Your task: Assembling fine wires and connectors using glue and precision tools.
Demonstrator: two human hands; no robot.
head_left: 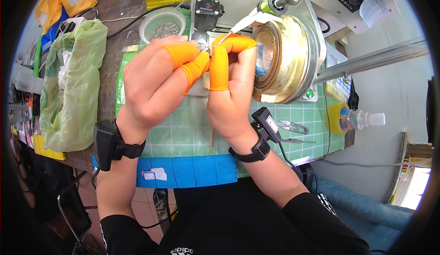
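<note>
Both hands meet over the far middle of the bench, with orange finger cots on several fingers. My left hand (153,78) pinches a small silvery piece (206,47), too small to name surely. On its right, my right hand (231,80) is closed at the same piece, fingertips pressed together; whether a separate thin part is between them is hidden. A thin metal tip on a white arm (243,23) comes down to the right fingertips. Close beyond the hands stands a black motor-like block (208,14). Each wrist wears a black strapped device.
A round tub (161,23) of small metal parts sits behind my left hand. Right of my hands stands a large gold-coloured ring-shaped machine part (293,58). Thread snips (294,127) and tweezers (298,141) lie on the green gridded mat (183,140). A bag-lined bin (71,90) is left; a bottle (362,119) is right.
</note>
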